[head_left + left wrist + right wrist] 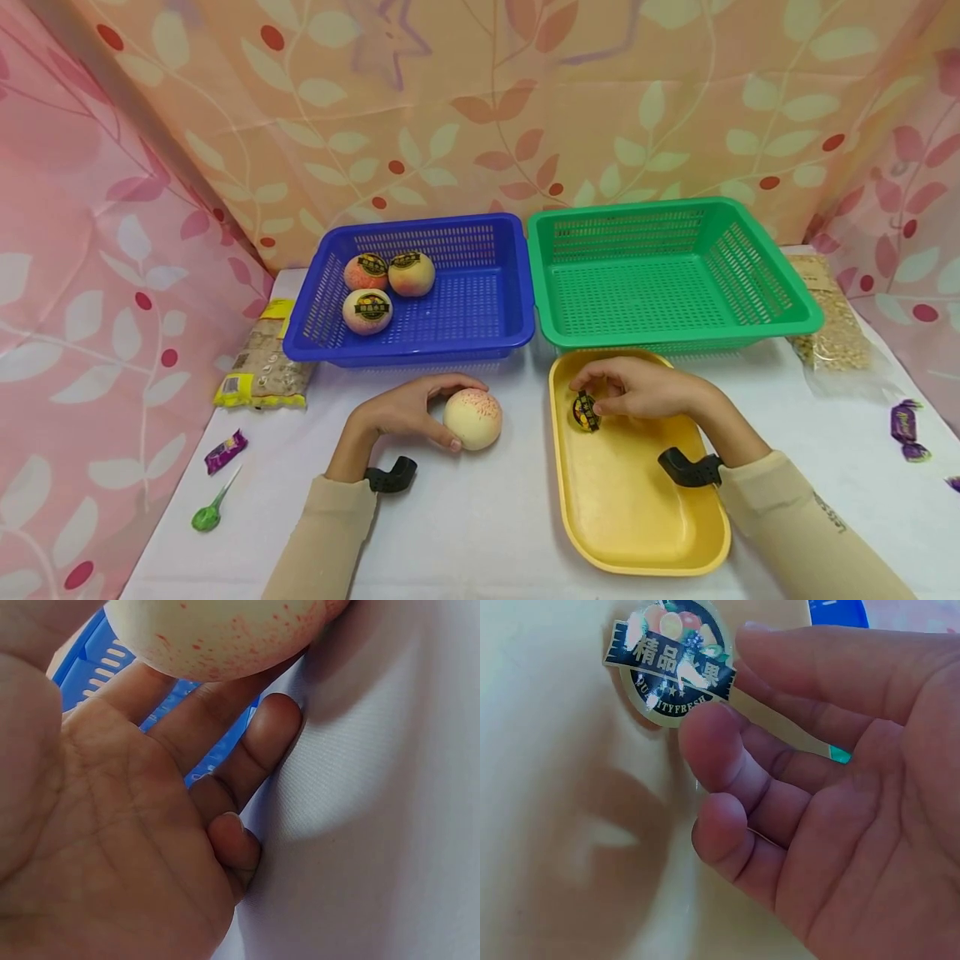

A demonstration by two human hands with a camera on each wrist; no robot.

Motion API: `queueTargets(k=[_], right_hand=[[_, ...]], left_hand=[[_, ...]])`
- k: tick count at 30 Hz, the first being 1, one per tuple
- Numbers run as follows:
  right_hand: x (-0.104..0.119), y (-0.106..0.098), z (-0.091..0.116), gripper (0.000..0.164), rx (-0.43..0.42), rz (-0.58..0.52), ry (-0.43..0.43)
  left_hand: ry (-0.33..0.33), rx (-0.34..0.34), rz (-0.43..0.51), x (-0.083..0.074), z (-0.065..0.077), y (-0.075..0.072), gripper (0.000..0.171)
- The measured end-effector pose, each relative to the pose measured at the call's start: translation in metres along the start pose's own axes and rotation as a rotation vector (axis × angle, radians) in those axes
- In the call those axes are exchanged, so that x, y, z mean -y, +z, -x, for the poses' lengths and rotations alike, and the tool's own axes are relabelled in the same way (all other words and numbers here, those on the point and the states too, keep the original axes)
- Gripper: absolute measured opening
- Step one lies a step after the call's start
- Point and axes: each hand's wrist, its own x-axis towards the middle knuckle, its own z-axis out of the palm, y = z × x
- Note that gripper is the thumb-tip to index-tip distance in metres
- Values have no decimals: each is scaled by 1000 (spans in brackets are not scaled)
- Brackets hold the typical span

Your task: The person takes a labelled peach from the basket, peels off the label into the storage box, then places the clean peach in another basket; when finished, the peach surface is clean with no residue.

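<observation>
My left hand (412, 412) holds a pale peach (474, 419) with red speckles, its fingers and thumb around the fruit, just in front of the blue basket (480, 342). In the left wrist view the peach (217, 641) shows only in part, at the top. Inside the yellow tray (630, 533), my right hand (637, 387) has bent fingers beside a black and gold oval fruit label (586, 412). The right wrist view shows the label (676, 664) face on, a fingertip close to its edge. Whether the fingers pinch it is unclear. Three labelled peaches (367, 312) sit in the blue basket.
A green basket (637, 304) stands right of the blue one, behind the tray. Packets lie at the left (270, 358) and right (828, 317). A green lollipop (207, 517) and purple candies (225, 452) are near the table's sides. Patterned cloth surrounds the table.
</observation>
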Motion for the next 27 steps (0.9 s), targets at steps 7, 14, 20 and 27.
queueTargets(k=[7,14,20,27], right_hand=[[2,0,0,33,9,1,4],[4,-1,3,37,7,41,18],[11,-4,9,38,-6,44,16],[25,-17,24,30,-78,-10,-43]], left_hand=[[7,-2,-10,-1,0,-1,77],[6,3,2,0,0,-1,77],[6,-4,-1,-1,0,-1,77],[26,-28,-26,-4,-1,3,78]])
